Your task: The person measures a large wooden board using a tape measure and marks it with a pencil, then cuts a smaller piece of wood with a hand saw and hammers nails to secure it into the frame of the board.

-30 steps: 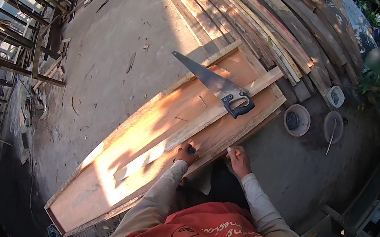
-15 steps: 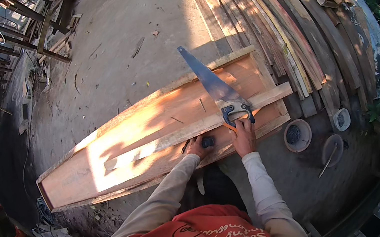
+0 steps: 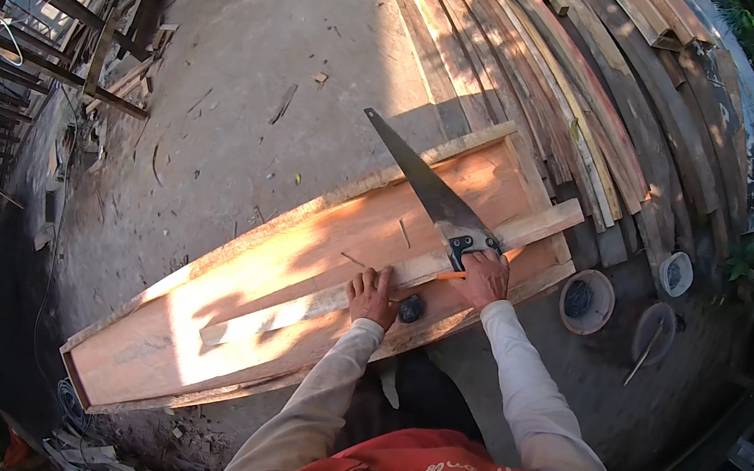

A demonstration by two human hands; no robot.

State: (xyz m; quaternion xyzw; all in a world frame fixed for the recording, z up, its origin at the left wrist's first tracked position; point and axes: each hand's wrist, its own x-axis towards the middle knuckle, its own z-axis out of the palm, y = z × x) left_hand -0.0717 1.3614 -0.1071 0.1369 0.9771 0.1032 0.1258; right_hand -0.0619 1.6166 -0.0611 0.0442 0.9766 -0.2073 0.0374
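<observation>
Person's right hand [image 3: 484,278] is gripping the handle of the saw [image 3: 428,184], fingers curled, though the far side of the grip is hiding from view; an orange pencil [image 3: 452,275] is poking out from beneath the same hand. Left hand [image 3: 370,298] is lying palm down on the strip of wood [image 3: 427,268], fingers slightly spread and clasping nothing visible. The strip is running lengthwise over the tapered wooden panel [image 3: 264,276], and the saw is crossing it, its blade slanting over the panel and its tip reaching beyond the far rim. A dark round object [image 3: 410,309] is sitting just beside the left hand; its kind is escaping identification. Judgement: the person is probably readying the saw or shifting it aside for marking; the pose is leaving both readings possible. For good handling, the right hand should be taking the saw's weight cleanly, raising the teeth clear so that they are not scoring the panel or nudging the strip. The left hand should be pressing steadily, keeping its fingers well away from the tooth line. Caution: with the pencil sharing the right hand, the grip is likely weakening; for any sawing, the person should be parking it first and holding the handle fully.
</observation>
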